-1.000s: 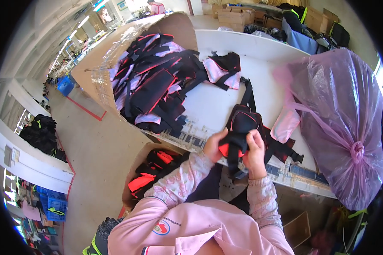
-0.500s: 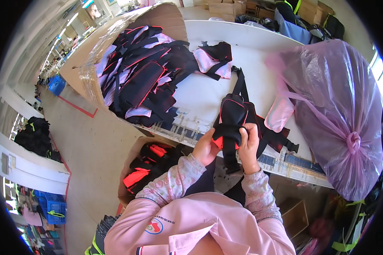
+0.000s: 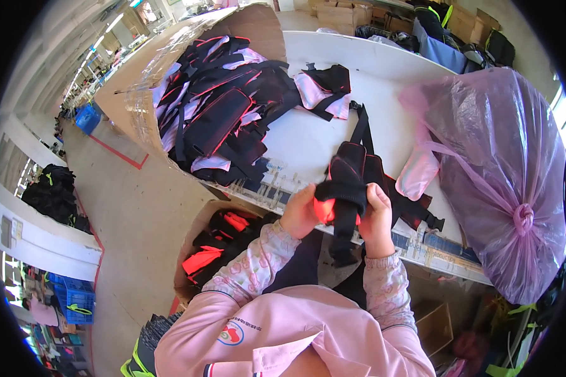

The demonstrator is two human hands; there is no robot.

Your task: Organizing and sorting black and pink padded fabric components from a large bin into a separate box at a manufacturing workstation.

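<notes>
At the table's near edge I hold a black padded strap piece point(image 3: 347, 166) with red piping, long webbing straps and bright orange-red lining. My left hand point(image 3: 300, 212) grips its folded near end on the left, by the orange-red fabric. On the other side, my right hand point(image 3: 377, 217) has its thumb up and fingers curled round the black edge. Some fingers are hidden behind the fabric. One black strap hangs below the table edge between my hands; another runs away over the white tabletop to a buckle. To the right, a further strap ends in a black buckle point(image 3: 434, 222).
A cardboard box point(image 3: 129, 100) on its side spills similar black and pink pieces point(image 3: 217, 122) onto the white table point(image 3: 302, 141). One piece point(image 3: 324, 91) lies apart. A knotted purple plastic bag point(image 3: 497, 176) stands right. Below left, another box point(image 3: 198, 220) holds black and orange-red pieces.
My right hand has shifted slightly right and its grip has altered. The folded near end has been turned, with the black edge now wider across between my hands. The whole view has shifted a little.
</notes>
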